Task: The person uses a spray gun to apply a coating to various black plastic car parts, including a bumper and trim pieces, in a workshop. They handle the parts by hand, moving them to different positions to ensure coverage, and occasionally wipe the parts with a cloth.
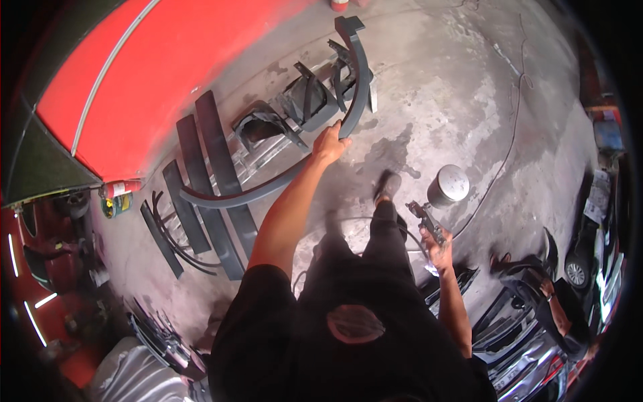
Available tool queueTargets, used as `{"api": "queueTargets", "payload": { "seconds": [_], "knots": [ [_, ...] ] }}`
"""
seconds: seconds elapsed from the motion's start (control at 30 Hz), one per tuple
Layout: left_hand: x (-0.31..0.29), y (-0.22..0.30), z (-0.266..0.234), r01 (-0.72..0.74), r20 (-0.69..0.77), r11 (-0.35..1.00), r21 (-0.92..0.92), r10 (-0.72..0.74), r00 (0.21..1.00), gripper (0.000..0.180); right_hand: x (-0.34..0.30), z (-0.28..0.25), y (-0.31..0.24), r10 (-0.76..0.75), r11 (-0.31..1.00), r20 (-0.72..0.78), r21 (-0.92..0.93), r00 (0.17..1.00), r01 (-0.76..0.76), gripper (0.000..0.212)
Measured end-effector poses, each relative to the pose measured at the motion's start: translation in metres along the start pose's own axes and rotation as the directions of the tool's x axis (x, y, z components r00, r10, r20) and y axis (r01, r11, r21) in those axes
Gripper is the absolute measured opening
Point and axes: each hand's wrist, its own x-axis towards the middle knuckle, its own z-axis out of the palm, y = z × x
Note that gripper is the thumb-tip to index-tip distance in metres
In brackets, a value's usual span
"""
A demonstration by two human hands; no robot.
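My left hand (328, 145) is closed around the middle of a long, curved dark grey wheel arch trim (362, 74). One end of the trim rises toward the top and the other sweeps down to the left. My right hand (439, 250) grips a dark spray gun (426, 219) low on my right, with a hose running close to it. Just beyond the gun stands a round metal can (449, 185) with a pale top. Under and beside the trim lie several flat dark trim strips (219, 153) and black plastic housings (261, 125).
A large red panel (167, 60) stands at the upper left. A thin air hose (507, 157) snakes across the stained concrete floor on the right. At the lower right another person (550, 305) bends beside car parts. A parked car (577, 268) is at the right edge.
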Motion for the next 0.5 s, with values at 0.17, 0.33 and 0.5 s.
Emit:
{"api": "queueTargets", "payload": {
  "seconds": [0.17, 0.33, 0.5],
  "knots": [
    [0.056, -0.02, 0.031, 0.017, -0.111, 0.999, 0.035, -0.013, 0.994, 0.071, 0.094, 0.0, 0.019, 0.021, 0.962, 0.138, 0.265, 0.99, -0.058, 0.031],
    [0.105, 0.007, 0.05, 0.169, 0.008, 0.977, 0.127, -0.171, 0.985, 0.076, 0.165, -0.033, 0.047, 0.068, 0.987, 0.258, 0.126, 0.964, -0.104, 0.033],
    [0.156, -0.039, 0.091, 0.175, 0.029, 0.963, 0.205, -0.185, 0.982, 0.069, 0.187, -0.038, 0.096, 0.296, 0.837, 0.28, 0.385, 0.913, -0.389, 0.019]
  ]
}}
